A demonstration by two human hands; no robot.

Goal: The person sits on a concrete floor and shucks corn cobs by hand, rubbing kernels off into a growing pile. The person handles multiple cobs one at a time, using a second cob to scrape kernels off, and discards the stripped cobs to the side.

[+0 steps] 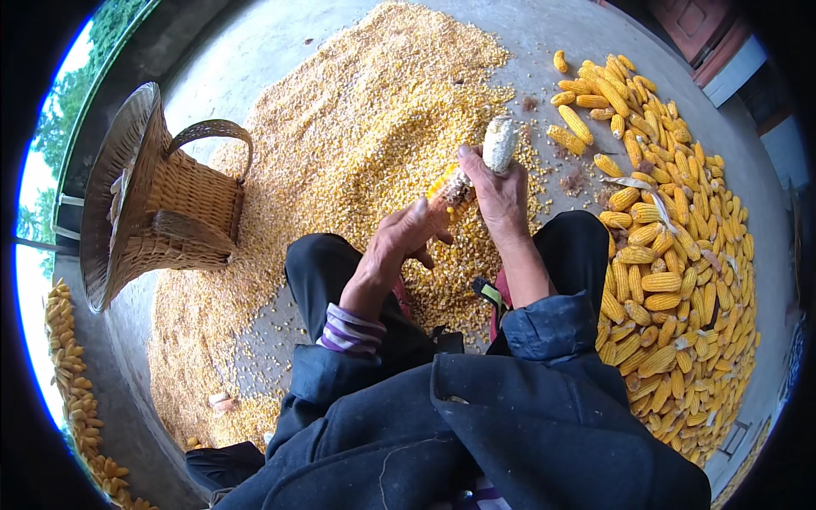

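Observation:
My left hand (pixel 398 236) grips the lower end of a partly shelled corn cob (pixel 456 190), which has yellow kernels along one side and a reddish stripped patch. A pale bare corncob (pixel 500 144) stands up out of my right hand (pixel 503 199), whose fingers close around it. This bare cob meets the upper end of the partly shelled one; the exact contact is hidden by my right hand. Beneath both hands, between my knees, spreads a wide heap of loose corn kernels (pixel 357 134).
Whole yellow ears (pixel 663 282) are piled on the concrete floor to my right. A woven basket (pixel 185 204) with a wide rim and handles stands at the left among the kernels. More ears (pixel 70 363) line a ledge at far left. Dark cloth (pixel 223 465) shows at lower left.

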